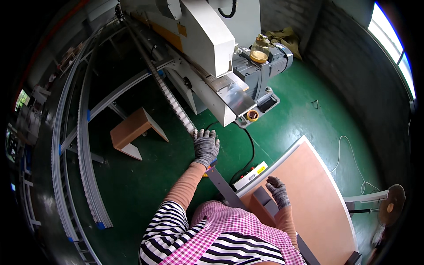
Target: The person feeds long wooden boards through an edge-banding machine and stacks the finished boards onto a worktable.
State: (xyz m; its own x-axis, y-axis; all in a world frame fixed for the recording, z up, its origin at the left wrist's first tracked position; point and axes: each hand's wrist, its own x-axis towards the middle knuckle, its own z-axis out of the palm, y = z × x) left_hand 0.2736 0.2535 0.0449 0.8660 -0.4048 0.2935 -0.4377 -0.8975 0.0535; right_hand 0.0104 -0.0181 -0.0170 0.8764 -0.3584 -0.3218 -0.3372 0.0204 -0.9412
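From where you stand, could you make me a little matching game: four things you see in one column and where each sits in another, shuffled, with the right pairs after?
Things:
1. left hand
2. right hand
3. small wooden stool
4. jar of amber liquid

Places:
A. on the green floor beside the long rail
B. on top of the machine, by the grey motor
C. at the near end of the conveyor track
D. on the edge of the big orange-brown panel

Pairs: 1-C, 2-D, 3-A, 4-B
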